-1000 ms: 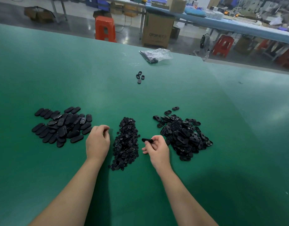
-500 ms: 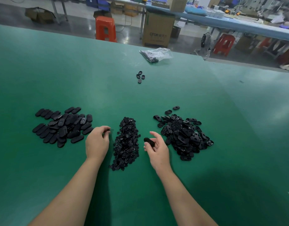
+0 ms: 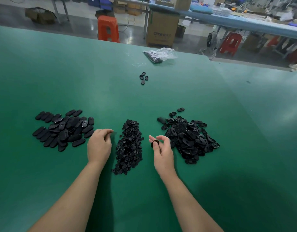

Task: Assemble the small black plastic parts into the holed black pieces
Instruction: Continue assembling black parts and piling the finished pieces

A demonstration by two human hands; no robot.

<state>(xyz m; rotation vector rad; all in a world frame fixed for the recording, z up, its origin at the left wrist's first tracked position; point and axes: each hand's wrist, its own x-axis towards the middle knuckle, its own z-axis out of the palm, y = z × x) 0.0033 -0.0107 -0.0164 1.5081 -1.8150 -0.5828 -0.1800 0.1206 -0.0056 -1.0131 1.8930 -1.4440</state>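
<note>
Pinching one black oval holed plastic piece [image 3: 154, 143] between thumb and curled fingers [image 3: 162, 137], the right hand [image 3: 162, 152] hovers between the heap of small black plastic parts [image 3: 129, 146] and the holed-piece pile [image 3: 188, 136]; the left hand [image 3: 99, 145] rests curled on the green surface [image 3: 111, 94], its contents hidden.

- The wide flat table top [image 3: 111, 91] was plain green.
- The three piles of small plastic parts [image 3: 129, 144] were black.
- The plastic stool [image 3: 108, 29] was orange-red.
- The cardboard box [image 3: 162, 29] was brown.
</note>
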